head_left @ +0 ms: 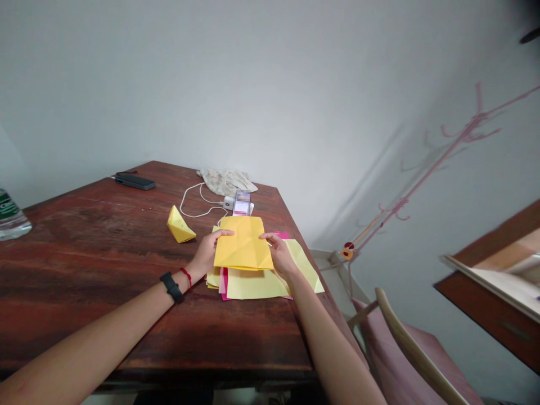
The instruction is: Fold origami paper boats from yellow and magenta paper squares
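Note:
A folded sheet of bright yellow paper [243, 247], marked with creases, is held up between my two hands. My left hand [210, 247] pinches its left edge, the thumb lying on top. On the opposite edge my right hand [279, 252] grips it in the same way. Beneath it lies a stack of coloured sheets, with a pale yellow sheet [257, 286] uppermost and pink edges showing. A folded yellow paper boat [180, 226] rests on the table, left of my left hand and apart from it.
Behind the paper on the wooden table [105, 264] are a phone [242, 203], a white cable [182, 203] and a crumpled cloth [228, 181]. A dark power bank or phone-like block [135, 181] lies farther left, near a plastic bottle [12, 216]. A chair [405, 343] and pink coat rack [439, 163] stand right.

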Action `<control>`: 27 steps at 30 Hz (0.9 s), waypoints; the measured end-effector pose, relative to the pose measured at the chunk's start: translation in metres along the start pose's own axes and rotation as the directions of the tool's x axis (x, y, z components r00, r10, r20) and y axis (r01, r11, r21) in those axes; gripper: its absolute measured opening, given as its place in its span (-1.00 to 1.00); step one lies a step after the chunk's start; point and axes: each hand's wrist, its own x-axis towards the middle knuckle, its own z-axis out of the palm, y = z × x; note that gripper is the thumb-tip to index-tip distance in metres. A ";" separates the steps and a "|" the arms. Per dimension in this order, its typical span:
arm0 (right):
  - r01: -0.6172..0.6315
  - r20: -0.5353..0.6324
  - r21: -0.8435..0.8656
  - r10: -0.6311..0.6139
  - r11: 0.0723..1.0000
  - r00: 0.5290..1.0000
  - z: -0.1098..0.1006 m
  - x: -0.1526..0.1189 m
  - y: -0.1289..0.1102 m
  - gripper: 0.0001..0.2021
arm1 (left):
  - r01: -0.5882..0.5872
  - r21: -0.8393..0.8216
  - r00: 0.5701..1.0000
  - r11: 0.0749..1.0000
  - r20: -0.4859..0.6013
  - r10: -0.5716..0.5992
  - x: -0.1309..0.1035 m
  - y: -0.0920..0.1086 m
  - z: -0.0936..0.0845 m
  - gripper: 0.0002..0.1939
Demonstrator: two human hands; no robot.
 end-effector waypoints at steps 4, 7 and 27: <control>0.049 0.024 -0.013 -0.049 0.999 0.999 -0.003 0.001 0.001 -0.64 | -0.019 0.063 0.999 0.998 0.041 0.017 -0.002 0.003 -0.001 -0.69; 0.014 0.028 0.008 -0.014 1.000 0.999 -0.006 0.002 0.005 -0.56 | -0.040 0.107 0.997 0.993 0.073 0.032 -0.002 0.008 0.000 -0.77; -0.046 -0.017 0.056 0.047 0.997 0.999 -0.003 0.005 0.007 -0.64 | 0.134 0.014 0.991 0.991 -0.014 -0.134 -0.001 -0.002 0.007 -0.61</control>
